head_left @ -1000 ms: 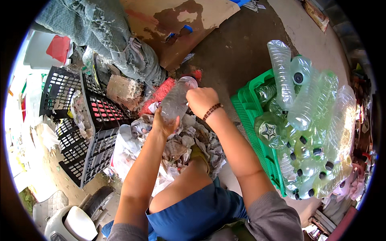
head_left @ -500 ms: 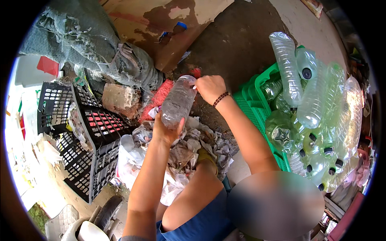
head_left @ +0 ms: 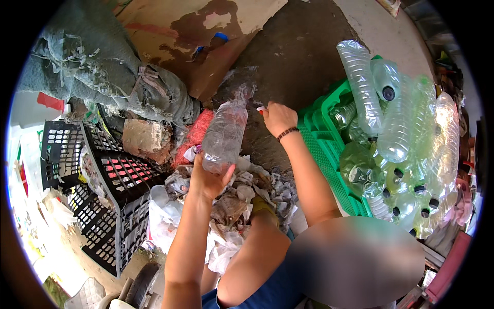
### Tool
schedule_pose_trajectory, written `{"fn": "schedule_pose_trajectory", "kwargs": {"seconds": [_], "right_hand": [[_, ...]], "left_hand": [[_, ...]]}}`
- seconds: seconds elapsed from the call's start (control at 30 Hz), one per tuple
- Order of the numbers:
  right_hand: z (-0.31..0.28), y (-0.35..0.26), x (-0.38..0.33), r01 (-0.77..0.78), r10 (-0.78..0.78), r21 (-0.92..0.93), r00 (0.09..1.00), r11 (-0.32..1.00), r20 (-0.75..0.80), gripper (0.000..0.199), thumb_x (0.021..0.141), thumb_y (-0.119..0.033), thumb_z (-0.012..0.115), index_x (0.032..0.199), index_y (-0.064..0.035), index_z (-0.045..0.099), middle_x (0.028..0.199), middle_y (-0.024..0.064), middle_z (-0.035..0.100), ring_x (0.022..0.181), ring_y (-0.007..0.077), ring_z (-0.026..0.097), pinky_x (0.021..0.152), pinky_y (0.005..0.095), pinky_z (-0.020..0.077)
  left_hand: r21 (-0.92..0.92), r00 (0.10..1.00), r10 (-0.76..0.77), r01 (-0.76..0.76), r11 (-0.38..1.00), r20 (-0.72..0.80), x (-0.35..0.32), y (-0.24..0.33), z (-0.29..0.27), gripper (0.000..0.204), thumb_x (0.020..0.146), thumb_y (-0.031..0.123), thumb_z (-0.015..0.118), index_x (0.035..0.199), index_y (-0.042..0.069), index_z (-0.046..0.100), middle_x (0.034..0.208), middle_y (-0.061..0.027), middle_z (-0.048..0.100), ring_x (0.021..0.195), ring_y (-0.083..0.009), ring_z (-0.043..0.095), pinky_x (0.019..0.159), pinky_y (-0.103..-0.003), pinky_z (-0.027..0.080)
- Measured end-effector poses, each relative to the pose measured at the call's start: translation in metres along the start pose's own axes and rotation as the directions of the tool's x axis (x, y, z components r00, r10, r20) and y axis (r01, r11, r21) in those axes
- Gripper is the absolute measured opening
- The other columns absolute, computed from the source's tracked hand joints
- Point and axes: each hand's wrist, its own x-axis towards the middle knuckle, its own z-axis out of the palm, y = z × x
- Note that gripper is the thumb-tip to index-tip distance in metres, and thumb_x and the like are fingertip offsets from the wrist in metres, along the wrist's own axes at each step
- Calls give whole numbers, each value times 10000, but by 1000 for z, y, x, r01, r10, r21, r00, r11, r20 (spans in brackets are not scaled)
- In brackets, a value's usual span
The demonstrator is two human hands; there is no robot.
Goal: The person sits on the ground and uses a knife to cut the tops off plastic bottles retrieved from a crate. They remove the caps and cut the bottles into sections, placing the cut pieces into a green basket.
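My left hand [head_left: 208, 177] is closed round the lower end of a clear, unlabelled plastic bottle [head_left: 225, 135]. The bottle is tilted, its narrower end pointing up and away from me. To the right of the bottle and apart from it, my right hand [head_left: 280, 120] is closed in a pinch. A small red and pale piece [head_left: 262, 109] shows at its fingertips, too small to name. A dark beaded bracelet [head_left: 287, 133] is on the right wrist. Beneath the bottle lies a heap of crumpled paper and plastic scraps [head_left: 231, 203].
On the right a green plastic crate [head_left: 329, 149] is piled with empty bottles [head_left: 399, 126], several with black caps. Black perforated crates [head_left: 123, 170] stand at the left. A brick-like block [head_left: 146, 138], red netting [head_left: 198, 133] and a grey-green sack [head_left: 113, 77] lie behind the scraps.
My right hand has pulled away from the bottle to the right and slightly down. The bottle's upper end is now uncovered, and my left hand keeps its hold.
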Motion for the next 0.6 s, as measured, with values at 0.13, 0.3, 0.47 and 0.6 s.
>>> {"fn": "schedule_pose_trajectory", "kwargs": {"seconds": [0.13,0.3,0.47,0.6], "right_hand": [[21,15,-59,-114,151,357,985,927,-79,310,934,-336,647,917,-30,600,855,175,709,763,332,698,640,444,529],[60,26,-74,-457,118,885,877,-92,465,319,977,-399,619,893,-91,617,719,21,632,509,93,505,412,243,317],[127,7,-58,-450,-100,610,849,-652,519,324,1045,-380,481,1125,-92,604,919,34,662,661,99,593,403,207,304],[139,-34,-38,-327,-112,441,888,-836,446,322,1044,-369,478,1155,-90,595,991,40,665,753,121,634,416,216,337]], "left_hand": [[151,989,-101,83,985,111,1,-7,17,699,914,459,654,1391,-6,444,1361,-186,513,1211,-372,568,950,-467,588],[325,970,-90,13,946,225,6,-28,49,666,921,435,652,1339,-57,489,1227,-210,648,1102,-377,654,910,-388,597],[238,963,-110,50,970,246,21,-33,78,614,973,414,592,1341,-64,478,1234,-224,642,1082,-373,677,893,-374,601],[257,971,-16,-46,965,237,19,-34,97,569,982,385,600,1320,-58,481,1217,-230,646,1083,-399,676,853,-364,614]]}}
